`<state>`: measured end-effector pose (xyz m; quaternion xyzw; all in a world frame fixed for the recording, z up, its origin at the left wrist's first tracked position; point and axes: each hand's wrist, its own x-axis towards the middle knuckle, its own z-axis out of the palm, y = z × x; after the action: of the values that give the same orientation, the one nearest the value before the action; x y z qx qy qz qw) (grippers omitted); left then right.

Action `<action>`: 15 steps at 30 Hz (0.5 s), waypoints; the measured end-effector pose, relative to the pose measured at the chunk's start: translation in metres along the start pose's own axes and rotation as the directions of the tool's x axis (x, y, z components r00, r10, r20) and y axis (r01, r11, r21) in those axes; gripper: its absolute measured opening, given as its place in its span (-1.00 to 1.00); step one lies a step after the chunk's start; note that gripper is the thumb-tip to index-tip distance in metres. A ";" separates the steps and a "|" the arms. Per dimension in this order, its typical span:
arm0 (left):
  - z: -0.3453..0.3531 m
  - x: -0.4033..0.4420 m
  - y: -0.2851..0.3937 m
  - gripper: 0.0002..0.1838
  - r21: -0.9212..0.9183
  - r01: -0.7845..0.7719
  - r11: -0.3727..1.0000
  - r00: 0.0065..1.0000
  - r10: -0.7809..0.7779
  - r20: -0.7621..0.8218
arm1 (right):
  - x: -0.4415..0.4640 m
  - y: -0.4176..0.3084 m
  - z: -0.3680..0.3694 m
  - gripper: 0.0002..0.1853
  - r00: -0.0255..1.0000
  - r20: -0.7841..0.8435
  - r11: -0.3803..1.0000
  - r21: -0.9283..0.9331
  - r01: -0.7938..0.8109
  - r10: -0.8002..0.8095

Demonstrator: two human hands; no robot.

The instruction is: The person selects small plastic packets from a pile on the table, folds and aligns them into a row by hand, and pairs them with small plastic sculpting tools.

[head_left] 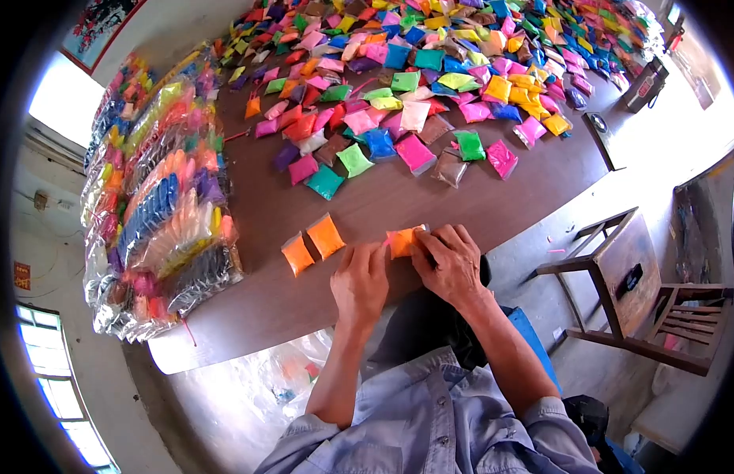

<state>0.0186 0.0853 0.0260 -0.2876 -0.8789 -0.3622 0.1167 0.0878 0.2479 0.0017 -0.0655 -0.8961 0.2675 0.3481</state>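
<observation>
An orange packet (402, 242) lies at the table's near edge between my two hands. My left hand (362, 276) has its fingers bent together at the packet's left side, where a bit of pink shows. The fingertips of my right hand (449, 262) press on the packet's right side, thumb and fingers curled over it. Just left of my left hand lie two more orange packets, one (326, 236) tilted beside the other (297, 254), with a small gap between them.
A large heap of small colourful packets (414, 116) covers the table's far part. Clear bags of coloured packets (158, 205) are stacked at the left. A phone-like device (604, 141) and a dark flask (645, 85) are at the right edge. A wooden chair (632, 276) stands beyond.
</observation>
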 end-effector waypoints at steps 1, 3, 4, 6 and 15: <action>-0.001 -0.001 0.002 -0.94 -0.034 -0.006 0.999 1.000 0.005 -0.022 | 0.000 0.000 0.000 -0.74 1.000 -0.012 1.000 0.008 0.001 -0.001; 0.002 -0.003 0.004 -0.94 0.017 -0.012 1.000 1.000 0.012 -0.010 | -0.001 0.001 0.001 -0.75 1.000 -0.025 1.000 0.010 0.004 -0.003; 0.002 -0.005 0.004 -0.92 0.069 -0.020 0.997 1.000 0.020 0.002 | -0.001 0.001 0.003 -0.76 0.999 -0.040 1.000 0.012 0.006 -0.006; -0.001 0.001 -0.009 -0.94 0.113 -0.006 0.994 1.000 0.004 0.015 | -0.002 0.000 0.005 -0.76 0.999 -0.049 1.000 0.010 0.002 -0.001; 0.011 0.001 0.000 -0.95 0.012 -0.015 1.000 0.999 0.015 -0.030 | 0.002 0.001 0.000 -0.68 0.998 -0.025 0.998 0.012 -0.055 0.055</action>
<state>0.0177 0.0936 0.0186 -0.2881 -0.8770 -0.3604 0.1342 0.0860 0.2490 0.0027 -0.0916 -0.8879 0.2813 0.3524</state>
